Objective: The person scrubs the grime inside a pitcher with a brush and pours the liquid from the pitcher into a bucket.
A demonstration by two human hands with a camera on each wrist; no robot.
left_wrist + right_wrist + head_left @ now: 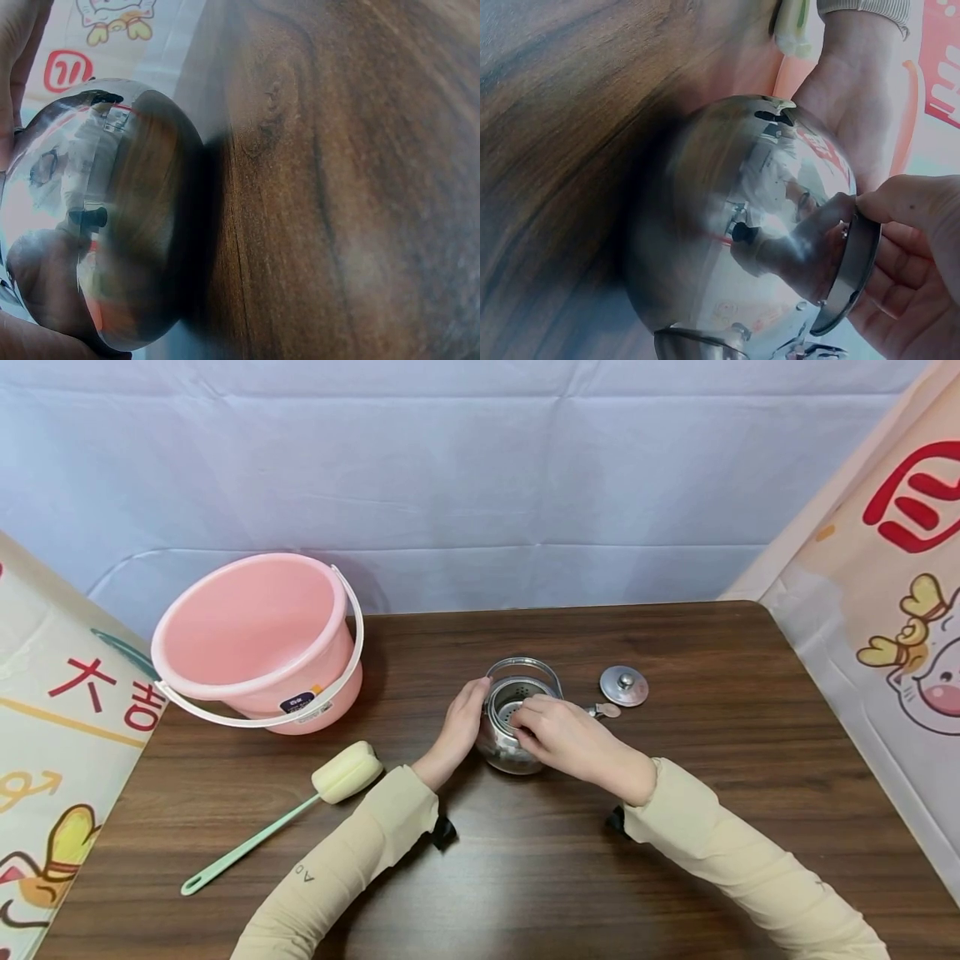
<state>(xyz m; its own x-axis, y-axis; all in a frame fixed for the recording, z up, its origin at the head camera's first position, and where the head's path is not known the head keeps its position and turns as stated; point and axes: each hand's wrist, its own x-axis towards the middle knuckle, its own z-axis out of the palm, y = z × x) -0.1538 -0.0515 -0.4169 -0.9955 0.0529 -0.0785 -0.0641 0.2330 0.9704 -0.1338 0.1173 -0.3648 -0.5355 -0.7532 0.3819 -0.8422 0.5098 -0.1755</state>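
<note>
A shiny metal teapot (513, 760) stands upright on the table, its arched handle (525, 662) raised toward the far side. Inside its mouth sits a perforated metal strainer (510, 713). My left hand (459, 723) rests with straight fingers against the pot's left side. At the near right of the mouth, my right hand (573, 735) pinches the strainer's rim, seen in the right wrist view as a metal ring (849, 281) between thumb and fingers. The left wrist view is mostly filled by the pot's rounded body (142, 217). To the right lies the knobbed lid (624, 686).
A pink bucket (330, 693) with a white handle stands at the back left. In front of it lies a sponge brush (347, 772) with a green handle. The brown table (750, 760) ends at a pale cloth backdrop (450, 485).
</note>
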